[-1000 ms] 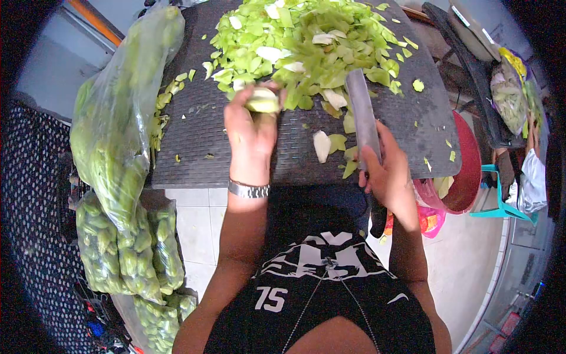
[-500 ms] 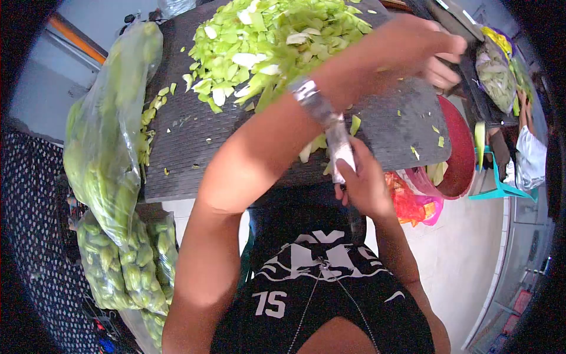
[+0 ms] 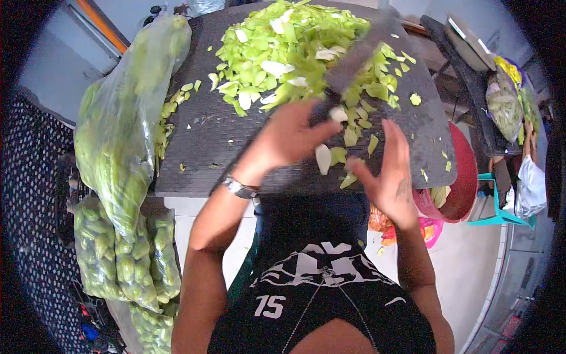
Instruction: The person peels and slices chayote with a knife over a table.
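My left hand (image 3: 295, 135), with a metal band on its wrist, is closed around the dark handle of a broad-bladed knife (image 3: 362, 56). Its blade is smeared by motion and points away to the upper right, over the edge of a heap of pale green vegetable slices (image 3: 259, 53). My right hand (image 3: 389, 177) is open, thumb and fingers apart, above the near right part of the dark table (image 3: 194, 147). Loose slices (image 3: 351, 133) and a white piece (image 3: 323, 159) lie between the two hands.
A clear bag of long green vegetables (image 3: 118, 135) leans against the table's left edge, with more filled bags (image 3: 97, 253) below. To the right stand a red tub (image 3: 466, 171) and a teal stool (image 3: 498, 209). Another person's arm (image 3: 528, 138) shows at far right.
My left hand has swung back from the right side and now holds the knife. My right hand, earlier closed around a pale narrow thing near the table edge, has moved up and right and opened.
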`<state>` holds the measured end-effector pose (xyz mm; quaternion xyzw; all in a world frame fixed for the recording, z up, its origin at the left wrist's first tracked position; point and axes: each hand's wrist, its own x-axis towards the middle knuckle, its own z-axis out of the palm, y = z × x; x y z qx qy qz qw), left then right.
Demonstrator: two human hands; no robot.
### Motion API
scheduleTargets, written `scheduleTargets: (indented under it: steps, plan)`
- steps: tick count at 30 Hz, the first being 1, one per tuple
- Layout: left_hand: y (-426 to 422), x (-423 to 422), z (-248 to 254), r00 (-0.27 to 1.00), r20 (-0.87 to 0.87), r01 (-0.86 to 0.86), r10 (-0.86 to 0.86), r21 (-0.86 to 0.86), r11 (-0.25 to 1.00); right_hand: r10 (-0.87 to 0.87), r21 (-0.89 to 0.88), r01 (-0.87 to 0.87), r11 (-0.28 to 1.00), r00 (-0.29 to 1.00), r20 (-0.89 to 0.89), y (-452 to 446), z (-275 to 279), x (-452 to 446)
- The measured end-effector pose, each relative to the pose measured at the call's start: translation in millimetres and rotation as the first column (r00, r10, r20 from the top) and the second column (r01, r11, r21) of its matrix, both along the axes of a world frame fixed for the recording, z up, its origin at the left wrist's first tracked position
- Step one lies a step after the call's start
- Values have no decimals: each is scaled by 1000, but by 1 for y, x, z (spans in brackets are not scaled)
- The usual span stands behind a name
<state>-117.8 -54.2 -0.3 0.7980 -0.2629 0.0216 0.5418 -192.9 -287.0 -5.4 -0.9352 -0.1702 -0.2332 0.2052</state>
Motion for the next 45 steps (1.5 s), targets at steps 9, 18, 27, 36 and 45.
scheduleTargets:
  steps: [9,18,27,36,45]
  plan:
    - [78,52,38,922,-261,-357,286,-287,889,-156,-233,89,968,946,-285,41,-58,28]
    - [95,72,4,852,-305,-507,425,-278,816,-162,-232,107,967,959,-234,127,-59,168]
    - [119,78,-5,782,-135,-624,609,-158,766,-77,-395,-262,880,744,-664,165,61,262]
    - [119,73,5,784,-360,-617,506,-356,702,369,-363,-553,749,805,-465,30,28,83]
    - [116,71,1,800,-345,-596,491,-357,720,565,-19,-633,774,704,-430,8,-4,58]
